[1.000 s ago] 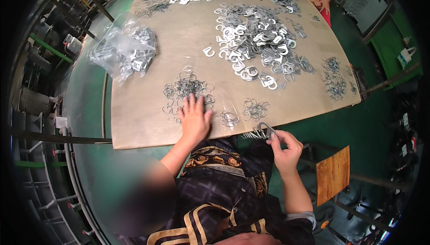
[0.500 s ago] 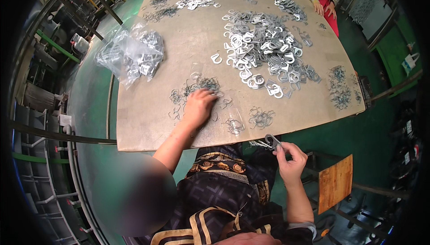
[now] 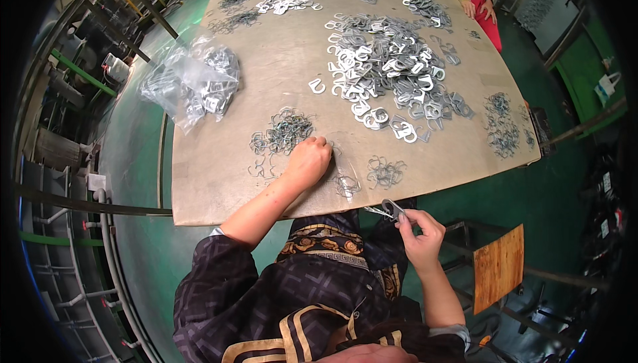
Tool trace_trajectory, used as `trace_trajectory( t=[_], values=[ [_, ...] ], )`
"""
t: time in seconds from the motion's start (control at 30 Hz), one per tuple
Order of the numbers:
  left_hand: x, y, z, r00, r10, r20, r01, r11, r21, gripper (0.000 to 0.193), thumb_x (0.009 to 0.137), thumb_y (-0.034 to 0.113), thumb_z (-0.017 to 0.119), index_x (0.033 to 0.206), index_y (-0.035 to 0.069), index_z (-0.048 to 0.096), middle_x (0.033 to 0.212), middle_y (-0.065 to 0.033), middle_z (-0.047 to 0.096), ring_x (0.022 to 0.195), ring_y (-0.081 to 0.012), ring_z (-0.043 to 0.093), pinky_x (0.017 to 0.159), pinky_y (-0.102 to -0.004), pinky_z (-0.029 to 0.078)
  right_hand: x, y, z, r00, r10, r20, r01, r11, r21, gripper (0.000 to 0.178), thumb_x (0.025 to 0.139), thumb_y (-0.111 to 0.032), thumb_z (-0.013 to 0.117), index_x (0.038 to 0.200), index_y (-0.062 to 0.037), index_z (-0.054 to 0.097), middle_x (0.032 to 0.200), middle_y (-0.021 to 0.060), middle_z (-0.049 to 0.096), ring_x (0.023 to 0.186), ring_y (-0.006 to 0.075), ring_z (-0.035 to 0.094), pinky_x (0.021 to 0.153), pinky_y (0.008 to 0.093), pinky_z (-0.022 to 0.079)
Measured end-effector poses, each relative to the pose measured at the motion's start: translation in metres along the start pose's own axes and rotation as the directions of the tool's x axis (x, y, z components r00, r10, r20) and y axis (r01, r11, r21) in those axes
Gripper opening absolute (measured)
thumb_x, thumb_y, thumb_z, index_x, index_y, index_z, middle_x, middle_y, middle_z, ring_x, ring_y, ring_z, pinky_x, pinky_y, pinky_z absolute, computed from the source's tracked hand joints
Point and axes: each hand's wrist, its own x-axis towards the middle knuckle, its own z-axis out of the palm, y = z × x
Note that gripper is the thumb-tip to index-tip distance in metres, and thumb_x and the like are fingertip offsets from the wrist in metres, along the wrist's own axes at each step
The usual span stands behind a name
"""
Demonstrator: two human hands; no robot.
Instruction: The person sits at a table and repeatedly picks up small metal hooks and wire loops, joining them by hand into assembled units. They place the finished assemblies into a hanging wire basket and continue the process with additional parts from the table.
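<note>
My left hand [image 3: 310,162] rests on the table at the right edge of a pile of small wire clips [image 3: 286,127]. Its fingers are curled together and pointing down; what they pinch, if anything, is hidden. Just beyond the table's front edge, my right hand [image 3: 421,235] pinches a flat grey metal hook [image 3: 393,209] between thumb and fingers. Several thin wire pieces [image 3: 377,211] stick out to the left from that hook. Two smaller heaps of wire clips, one by the front edge [image 3: 345,185] and another to its right [image 3: 386,172], lie between my hands.
A large heap of flat metal hooks [image 3: 392,71] covers the table's middle right. One loose hook [image 3: 317,86] lies beside it. A clear plastic bag of metal parts [image 3: 199,84] lies at left. More wire clips [image 3: 503,130] lie at right. Another person's hands [image 3: 480,9] show at the far right.
My left hand has drawn back from the wire clip pile, toward the right and nearer me, its fingers now curled. My right hand has shifted slightly left, still holding the metal hook.
</note>
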Motion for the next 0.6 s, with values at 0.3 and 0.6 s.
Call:
trace_trajectory(
  t=[0.3, 0.6],
  values=[
    [0.005, 0.014, -0.038, 0.977, -0.206, 0.052, 0.158, 0.541, -0.826, 0.008, 0.076, 0.006, 0.070, 0.081, 0.001, 0.068, 0.071, -0.0042, 0.065, 0.060, -0.0117, 0.058, 0.059, -0.0270, 0.048, -0.007, 0.009, 0.010, 0.999, 0.024, -0.040, -0.024, 1.000, 0.005, 0.008, 0.082, 0.002, 0.069, 0.089, 0.0037, 0.067, 0.072, 0.0103, 0.066, 0.060, 0.0177, 0.065, 0.057, 0.0279, 0.050],
    [-0.034, 0.100, -0.058, 0.992, 0.102, -0.072, -0.082, 0.104, -0.991, 0.014, 0.079, 0.010, 0.076, 0.091, 0.005, 0.071, 0.111, -0.0087, 0.054, 0.109, -0.0228, 0.051, 0.095, -0.0361, 0.040, -0.006, -0.003, 0.008, 1.000, -0.014, 0.003, 0.014, 1.000, -0.009, 0.007, 0.085, 0.001, 0.065, 0.092, 0.0031, 0.066, 0.074, 0.0122, 0.066, 0.064, 0.0235, 0.068, 0.057, 0.0313, 0.051]
  ],
)
